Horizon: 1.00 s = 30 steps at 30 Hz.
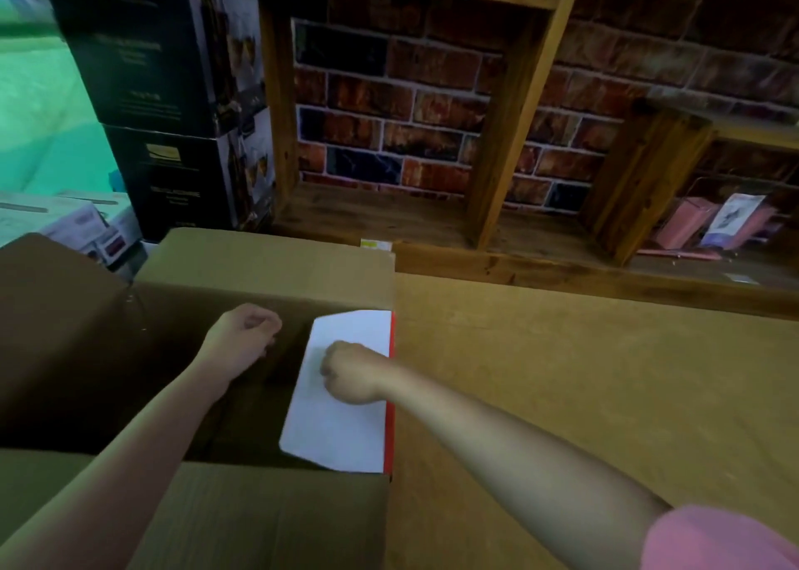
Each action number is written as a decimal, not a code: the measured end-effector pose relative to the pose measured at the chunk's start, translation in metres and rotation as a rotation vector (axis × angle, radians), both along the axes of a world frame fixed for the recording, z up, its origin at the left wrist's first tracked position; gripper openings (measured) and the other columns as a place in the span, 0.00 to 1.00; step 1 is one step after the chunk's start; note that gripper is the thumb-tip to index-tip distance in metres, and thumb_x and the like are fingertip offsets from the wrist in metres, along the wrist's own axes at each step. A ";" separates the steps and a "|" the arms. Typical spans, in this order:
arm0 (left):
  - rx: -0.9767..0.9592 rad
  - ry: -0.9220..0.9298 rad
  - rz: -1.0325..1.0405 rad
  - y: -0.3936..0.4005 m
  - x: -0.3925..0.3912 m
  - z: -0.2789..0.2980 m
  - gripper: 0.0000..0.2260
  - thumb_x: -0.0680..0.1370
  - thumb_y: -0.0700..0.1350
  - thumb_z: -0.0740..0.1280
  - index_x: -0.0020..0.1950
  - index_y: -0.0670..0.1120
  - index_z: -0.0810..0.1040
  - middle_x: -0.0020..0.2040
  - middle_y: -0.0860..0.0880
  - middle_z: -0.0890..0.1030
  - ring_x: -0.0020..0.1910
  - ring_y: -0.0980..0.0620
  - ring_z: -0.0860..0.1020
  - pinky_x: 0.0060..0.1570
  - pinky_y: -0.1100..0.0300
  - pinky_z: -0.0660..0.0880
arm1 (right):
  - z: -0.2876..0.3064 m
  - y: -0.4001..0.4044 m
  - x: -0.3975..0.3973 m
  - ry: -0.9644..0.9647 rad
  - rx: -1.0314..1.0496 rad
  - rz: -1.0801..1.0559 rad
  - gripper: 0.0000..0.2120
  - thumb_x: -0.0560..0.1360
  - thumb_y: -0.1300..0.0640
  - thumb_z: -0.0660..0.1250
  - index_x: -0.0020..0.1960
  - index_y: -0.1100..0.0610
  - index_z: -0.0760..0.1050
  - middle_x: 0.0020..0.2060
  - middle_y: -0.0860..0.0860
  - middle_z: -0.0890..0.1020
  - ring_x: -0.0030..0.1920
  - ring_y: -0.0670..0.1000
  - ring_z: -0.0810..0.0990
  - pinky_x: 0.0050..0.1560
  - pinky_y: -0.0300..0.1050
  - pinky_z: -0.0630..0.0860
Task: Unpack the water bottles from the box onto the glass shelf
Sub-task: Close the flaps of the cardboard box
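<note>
An open cardboard box (259, 262) stands in front of me, its inside mostly dark. A white package with a red side (341, 431) stands upright in the box against its right wall. My right hand (352, 372) is over the top of this package, fingers curled into a fist against its white face; no grip on an edge shows. My left hand (242, 333) hovers over the dark middle of the box with its fingers curled, and nothing shows in it. No water bottle is visible.
A second closed cardboard box (583, 396) lies flush to the right. Behind stands a wooden shelf unit (497, 137) with a brick-pattern back. Black cartons (164, 93) are stacked at the back left, white cartons (65, 219) below them. Pink items (713, 223) sit in the right compartment.
</note>
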State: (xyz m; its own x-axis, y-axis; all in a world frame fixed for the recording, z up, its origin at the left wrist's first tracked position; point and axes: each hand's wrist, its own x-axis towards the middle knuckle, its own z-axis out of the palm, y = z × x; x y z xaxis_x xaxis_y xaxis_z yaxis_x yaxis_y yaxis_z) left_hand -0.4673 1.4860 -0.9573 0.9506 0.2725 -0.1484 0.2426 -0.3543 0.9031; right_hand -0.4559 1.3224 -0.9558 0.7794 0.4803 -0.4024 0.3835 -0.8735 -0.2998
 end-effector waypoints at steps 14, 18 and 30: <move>0.439 0.048 0.426 0.133 -0.061 0.010 0.15 0.77 0.44 0.64 0.63 0.44 0.72 0.65 0.38 0.68 0.68 0.38 0.62 0.65 0.47 0.63 | 0.000 0.115 -0.006 -0.174 0.167 0.149 0.14 0.78 0.57 0.58 0.62 0.60 0.71 0.60 0.57 0.68 0.63 0.57 0.65 0.59 0.51 0.70; 0.527 0.006 0.610 0.168 -0.079 0.008 0.22 0.74 0.43 0.66 0.65 0.43 0.65 0.71 0.37 0.56 0.70 0.36 0.54 0.70 0.43 0.58 | -0.002 0.142 -0.015 -0.173 0.229 0.186 0.17 0.78 0.56 0.59 0.66 0.58 0.69 0.63 0.55 0.66 0.65 0.55 0.63 0.62 0.49 0.69; 0.355 -0.243 0.698 0.159 -0.074 0.015 0.25 0.77 0.45 0.65 0.70 0.42 0.61 0.58 0.40 0.76 0.55 0.41 0.77 0.53 0.46 0.75 | 0.010 0.143 -0.015 -0.215 0.363 0.149 0.18 0.79 0.57 0.58 0.69 0.56 0.68 0.65 0.53 0.66 0.68 0.52 0.61 0.65 0.46 0.66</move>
State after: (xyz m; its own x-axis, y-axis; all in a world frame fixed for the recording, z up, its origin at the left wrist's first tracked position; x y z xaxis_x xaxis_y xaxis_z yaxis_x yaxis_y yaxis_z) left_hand -0.5409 1.6454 -0.9418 0.5395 0.8052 0.2461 0.3251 -0.4688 0.8213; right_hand -0.4713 1.4652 -0.9462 0.7385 0.6738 -0.0230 0.5844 -0.6568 -0.4765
